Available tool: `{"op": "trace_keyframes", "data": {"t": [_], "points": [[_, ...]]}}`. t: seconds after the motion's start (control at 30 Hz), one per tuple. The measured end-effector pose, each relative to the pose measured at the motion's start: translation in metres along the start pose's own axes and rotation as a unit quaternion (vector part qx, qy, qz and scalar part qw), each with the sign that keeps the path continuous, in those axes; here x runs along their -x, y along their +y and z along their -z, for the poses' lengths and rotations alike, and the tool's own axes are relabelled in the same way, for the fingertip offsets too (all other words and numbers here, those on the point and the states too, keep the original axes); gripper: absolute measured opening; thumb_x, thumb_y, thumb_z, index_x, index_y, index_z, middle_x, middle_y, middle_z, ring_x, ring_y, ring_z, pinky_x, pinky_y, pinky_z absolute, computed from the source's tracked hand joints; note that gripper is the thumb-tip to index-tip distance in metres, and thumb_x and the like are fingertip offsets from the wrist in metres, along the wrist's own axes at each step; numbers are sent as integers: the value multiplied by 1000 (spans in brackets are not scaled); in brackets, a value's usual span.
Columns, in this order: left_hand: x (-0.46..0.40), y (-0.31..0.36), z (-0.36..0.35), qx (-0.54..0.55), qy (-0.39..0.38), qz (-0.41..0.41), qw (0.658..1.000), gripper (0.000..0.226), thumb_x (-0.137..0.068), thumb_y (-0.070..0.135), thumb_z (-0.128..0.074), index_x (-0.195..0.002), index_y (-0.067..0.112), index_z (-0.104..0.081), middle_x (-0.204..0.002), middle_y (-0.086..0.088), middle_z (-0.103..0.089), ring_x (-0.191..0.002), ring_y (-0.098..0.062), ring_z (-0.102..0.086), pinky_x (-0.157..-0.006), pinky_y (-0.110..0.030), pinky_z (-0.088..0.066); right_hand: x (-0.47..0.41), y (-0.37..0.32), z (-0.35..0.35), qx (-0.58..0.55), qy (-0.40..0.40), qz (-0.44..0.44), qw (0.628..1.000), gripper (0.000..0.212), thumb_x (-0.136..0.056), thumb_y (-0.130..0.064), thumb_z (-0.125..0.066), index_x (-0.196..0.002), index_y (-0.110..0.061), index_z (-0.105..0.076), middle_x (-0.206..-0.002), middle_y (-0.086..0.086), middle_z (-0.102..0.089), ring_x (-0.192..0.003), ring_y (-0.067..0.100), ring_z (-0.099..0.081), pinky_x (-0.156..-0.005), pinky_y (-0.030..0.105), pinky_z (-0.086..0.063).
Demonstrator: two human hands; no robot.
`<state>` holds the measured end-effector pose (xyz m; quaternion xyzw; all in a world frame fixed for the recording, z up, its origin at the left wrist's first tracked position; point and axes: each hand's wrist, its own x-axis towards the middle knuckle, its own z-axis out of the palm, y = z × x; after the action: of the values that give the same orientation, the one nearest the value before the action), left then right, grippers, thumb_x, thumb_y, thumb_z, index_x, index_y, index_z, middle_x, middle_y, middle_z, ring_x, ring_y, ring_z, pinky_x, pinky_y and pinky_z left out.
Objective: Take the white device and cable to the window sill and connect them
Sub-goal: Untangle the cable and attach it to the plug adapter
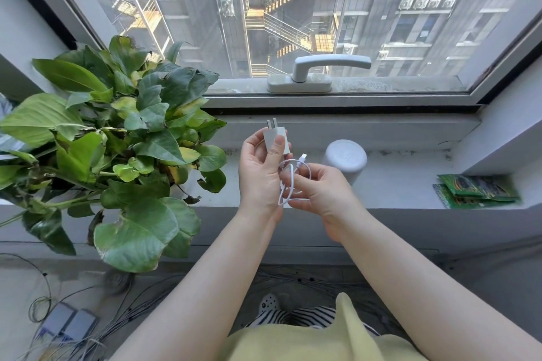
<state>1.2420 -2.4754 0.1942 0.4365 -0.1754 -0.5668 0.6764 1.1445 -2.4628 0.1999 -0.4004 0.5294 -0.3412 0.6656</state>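
My left hand (259, 171) holds a small white plug adapter (275, 135) upright, its two prongs pointing up, thumb pressed on its front. My right hand (318, 187) pinches a short white cable (289, 177) that loops between both hands; one small connector (303, 158) sticks up free just right of the adapter. A white cylindrical device (346, 158) stands on the window sill (396, 187) right behind my right hand, untouched. Both hands hover above the sill's front edge.
A large leafy potted plant (117, 141) fills the sill's left side, close to my left hand. Green packets (476, 190) lie at the sill's right end. The window handle (319, 70) is behind. Wires and a power strip (67, 324) lie on the floor below.
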Motion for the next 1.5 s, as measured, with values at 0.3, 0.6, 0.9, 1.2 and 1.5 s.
{"op": "trace_keyframes", "data": {"t": [0.3,0.6,0.9,1.2,1.5], "points": [[-15,9,11,-10,68,-50,996,19,-90,10,-61,-103,17,-50,-87,4,-69,-60,-3,-60,-64,-17,-51,3,-6,19,151,-52,-20,987,45,-75,14,-64,-116,-5,-55,-95,26,-71,-68,27,-71,-64,30,-60],[-23,13,24,-47,97,-42,993,14,-90,16,-62,-99,22,-53,-96,3,-67,-69,-4,-56,-54,-13,-46,7,-42,63,146,188,266,934,16,-94,-11,-53,-97,-14,-68,-65,0,-68,-43,3,-51,-45,13,-39],[-21,11,21,-44,83,-18,995,4,-94,23,-56,-98,23,-56,-88,5,-65,-71,-5,-53,-62,-15,-41,2,-49,78,164,229,309,908,25,-96,-12,-48,-104,-26,-67,-60,-2,-51,-45,0,-43,-49,14,-34],[-15,22,7,59,-17,90,994,25,-98,24,-46,-110,7,-58,-94,-4,-69,-69,-8,-51,-59,-17,-46,-24,-8,17,256,-2,121,959,31,-93,-14,-53,-124,-14,-56,-67,1,-72,-46,4,-50,-46,16,-40],[-18,30,13,62,-29,163,984,24,-95,15,-42,-97,4,-62,-95,-9,-64,-60,-9,-46,-53,-16,-45,-23,-6,21,138,-35,117,983,13,-90,-13,-60,-86,-13,-72,-68,1,-69,-54,4,-52,-52,15,-41]]}}
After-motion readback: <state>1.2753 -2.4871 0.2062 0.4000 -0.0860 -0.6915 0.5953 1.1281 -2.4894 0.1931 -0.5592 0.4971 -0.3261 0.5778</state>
